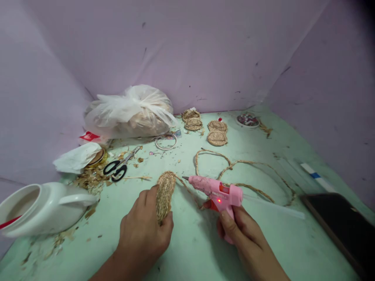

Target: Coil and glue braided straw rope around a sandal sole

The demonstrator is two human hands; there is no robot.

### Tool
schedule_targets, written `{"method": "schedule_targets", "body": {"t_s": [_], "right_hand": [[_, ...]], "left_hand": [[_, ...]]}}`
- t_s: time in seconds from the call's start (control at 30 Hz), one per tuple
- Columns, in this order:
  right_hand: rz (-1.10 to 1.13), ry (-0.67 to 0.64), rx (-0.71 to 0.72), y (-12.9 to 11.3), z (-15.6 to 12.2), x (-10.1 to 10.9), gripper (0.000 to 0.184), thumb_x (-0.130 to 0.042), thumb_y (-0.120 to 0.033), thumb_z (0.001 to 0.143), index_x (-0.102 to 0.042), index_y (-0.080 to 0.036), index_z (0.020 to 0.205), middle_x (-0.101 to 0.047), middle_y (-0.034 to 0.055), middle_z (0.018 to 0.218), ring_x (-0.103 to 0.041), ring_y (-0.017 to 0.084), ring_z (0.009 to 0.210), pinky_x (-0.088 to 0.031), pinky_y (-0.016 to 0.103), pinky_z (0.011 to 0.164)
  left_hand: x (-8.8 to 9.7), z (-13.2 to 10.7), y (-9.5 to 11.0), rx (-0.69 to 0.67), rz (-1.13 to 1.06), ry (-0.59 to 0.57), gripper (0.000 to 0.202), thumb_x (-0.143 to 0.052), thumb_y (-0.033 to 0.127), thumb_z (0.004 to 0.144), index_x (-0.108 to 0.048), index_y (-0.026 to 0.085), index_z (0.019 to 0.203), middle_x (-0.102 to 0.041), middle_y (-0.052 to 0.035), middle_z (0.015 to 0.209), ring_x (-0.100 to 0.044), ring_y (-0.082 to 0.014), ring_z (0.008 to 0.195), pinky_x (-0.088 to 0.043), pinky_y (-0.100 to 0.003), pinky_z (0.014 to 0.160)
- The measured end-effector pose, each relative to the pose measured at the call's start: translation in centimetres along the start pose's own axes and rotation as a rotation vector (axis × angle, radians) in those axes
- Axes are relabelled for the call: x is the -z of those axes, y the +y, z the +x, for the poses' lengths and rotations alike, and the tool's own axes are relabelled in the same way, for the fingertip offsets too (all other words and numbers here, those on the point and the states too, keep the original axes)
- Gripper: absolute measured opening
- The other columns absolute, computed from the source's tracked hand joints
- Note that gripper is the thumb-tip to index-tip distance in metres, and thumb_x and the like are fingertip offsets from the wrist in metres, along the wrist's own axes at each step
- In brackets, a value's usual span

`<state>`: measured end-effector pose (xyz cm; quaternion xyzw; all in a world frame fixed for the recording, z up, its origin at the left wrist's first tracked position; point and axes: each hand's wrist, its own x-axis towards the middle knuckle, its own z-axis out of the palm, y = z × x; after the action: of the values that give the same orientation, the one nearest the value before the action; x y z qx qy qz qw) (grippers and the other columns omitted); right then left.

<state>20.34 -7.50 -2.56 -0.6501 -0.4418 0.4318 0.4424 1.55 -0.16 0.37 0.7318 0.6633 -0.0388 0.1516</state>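
Note:
My left hand point(146, 222) grips an oval coil of braided straw cord point(165, 191), fingers on its left edge and thumb at the lower right. From the coil's top, loose straw cord point(259, 163) runs down past my right fingers and loops over the tabletop behind. In my right hand point(238, 226) is a pink glue gun point(218, 189), held by its handle, with a red light glowing on its side. Its nozzle points left, a short way from the coil and close to the cord. A clear glue stick point(275, 207) sticks out of the gun's back.
Black-handled scissors point(118, 168), a tape ring point(166, 142) and straw scraps lie left. A white jug point(55, 207) rests on its side. Behind are a plastic bag point(131, 113), finished-looking straw pieces point(217, 132) and a small dish point(247, 120). A dark phone point(336, 226) lies right.

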Motion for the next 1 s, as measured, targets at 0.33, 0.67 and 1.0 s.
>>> {"method": "schedule_targets", "body": {"t_s": [0.33, 0.67, 1.0], "right_hand": [[0.021, -0.006, -0.004, 0.0, -0.1, -1.1, 0.039, -0.048, -0.051, 0.086, -0.067, -0.023, 0.106, -0.046, -0.0017, 0.059, -0.048, 0.018, 0.059, -0.044, 0.029, 0.066], [0.085, 0.002, 0.03, 0.1, 0.5, -1.9, 0.04, -0.044, -0.049, 0.089, -0.063, -0.02, 0.108, -0.046, -0.0024, 0.061, -0.044, 0.015, 0.054, -0.04, 0.025, 0.052], [0.092, -0.015, 0.001, -0.1, 0.4, -1.8, 0.042, -0.043, -0.052, 0.089, -0.061, -0.02, 0.109, -0.044, -0.0032, 0.06, -0.043, 0.016, 0.055, -0.038, 0.025, 0.052]], "left_hand": [[-0.7, 0.0, -0.6, -0.017, -0.102, 0.077, 0.049, -0.036, 0.037, 0.078, -0.04, 0.019, 0.124, -0.055, -0.0109, 0.118, -0.058, -0.0273, 0.103, -0.046, -0.04, 0.083], [-1.3, 0.1, -1.0, -0.064, -0.139, 0.152, 0.05, -0.036, 0.039, 0.077, -0.042, 0.017, 0.122, -0.058, -0.0111, 0.114, -0.06, -0.0276, 0.101, -0.048, -0.043, 0.083], [-1.6, 0.2, -1.2, -0.098, -0.151, 0.207, 0.052, -0.036, 0.039, 0.078, -0.042, 0.015, 0.123, -0.06, -0.0124, 0.112, -0.061, -0.0281, 0.101, -0.05, -0.045, 0.082]]}}
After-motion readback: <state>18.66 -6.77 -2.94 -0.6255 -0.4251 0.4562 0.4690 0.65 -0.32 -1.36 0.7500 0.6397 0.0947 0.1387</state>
